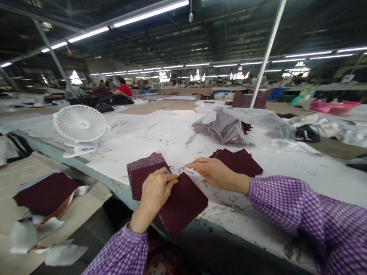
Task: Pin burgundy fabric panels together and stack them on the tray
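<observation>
My left hand [156, 191] pinches the top corner of a dark maroon fabric piece [184, 203], which hangs slightly over the near table edge. Under and beside that hand lies another maroon piece with a speckled grey-pink strip [145, 162] along its top. My right hand [213, 172] hovers just right of the held corner, fingers stretched out and nothing visible in them. Behind the right wrist rests a fanned pile of maroon fabric pieces [241, 161]. The palm side of the left fingers is hidden.
A white fan [82, 124] stands left on the white-covered table [132, 128]. Farther back sits a clear plastic bag [222, 126] with maroon cloth inside. Fabric scraps [46, 195] lie on a lower surface at left. A metal pole [269, 50] rises behind; a person in red [123, 89] is far off.
</observation>
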{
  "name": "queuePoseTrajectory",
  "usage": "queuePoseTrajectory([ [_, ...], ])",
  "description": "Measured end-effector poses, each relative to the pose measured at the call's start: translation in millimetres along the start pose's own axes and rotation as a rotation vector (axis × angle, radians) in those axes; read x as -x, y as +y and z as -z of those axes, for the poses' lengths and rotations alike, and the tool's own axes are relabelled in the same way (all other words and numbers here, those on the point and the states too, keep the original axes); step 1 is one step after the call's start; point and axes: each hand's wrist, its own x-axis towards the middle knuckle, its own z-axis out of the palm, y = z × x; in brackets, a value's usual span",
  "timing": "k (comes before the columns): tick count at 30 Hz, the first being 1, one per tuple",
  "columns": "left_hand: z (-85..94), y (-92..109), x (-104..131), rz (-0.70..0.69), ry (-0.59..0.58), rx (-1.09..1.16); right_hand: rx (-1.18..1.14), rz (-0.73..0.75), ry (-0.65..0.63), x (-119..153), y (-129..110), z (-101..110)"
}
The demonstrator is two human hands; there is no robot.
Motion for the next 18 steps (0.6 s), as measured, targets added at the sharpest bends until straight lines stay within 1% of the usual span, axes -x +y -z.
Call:
queuePoseTrajectory([
  [2,-2.9,12.5,-3.6,0.058,0.001,-0.009,-0.042,0.022,0.007,-1.0,-4.8,1.8],
  [5,-9.0,30.0,-7.7,0.112,-0.006,-0.046,-0.028,0.021,-0.028,1.1,-9.4,0.0],
  [8,-15.0,36.6,-8.9,0.123,-0.005,-0.089,-0.020,0.002,-0.070,4.4,-7.7,-6.3],
  [10,-16.5,32.8,-7.2,0.108,-0.007,-0.080,-0.042,0.005,-0.082,5.6,-4.1,-10.3],
  [13,-14.3,18.3,0.3,0.051,0.005,0.008,-0.086,0.005,-0.074,5.3,1.7,-12.9],
  [18,-10.6,-8.1,18.7,-0.008,0.118,0.114,-0.125,0.014,-0.072,4.0,6.4,-10.7],
])
